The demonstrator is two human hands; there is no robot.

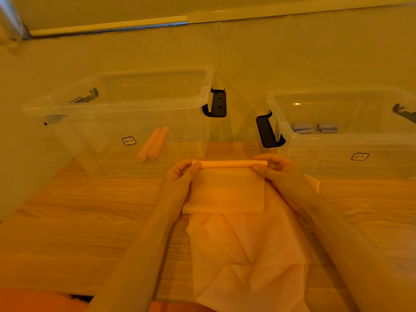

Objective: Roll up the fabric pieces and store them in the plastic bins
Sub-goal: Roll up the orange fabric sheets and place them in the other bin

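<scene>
A pale orange fabric piece [227,192] lies flat on the wooden table, its far edge curled into a thin roll [229,164]. My left hand [180,174] pinches the roll's left end and my right hand [276,168] pinches its right end. Under it lies a pile of loose pale fabric [245,255]. The left clear plastic bin [126,109] holds two orange fabric rolls [153,144]. The right clear bin [337,138] holds two blue-grey rolls [315,127].
Both bins stand at the back of the wooden table [67,221] against a pale wall. Black latch handles [216,103] hang on the bins' sides. A white surface [22,165] borders the table at the left.
</scene>
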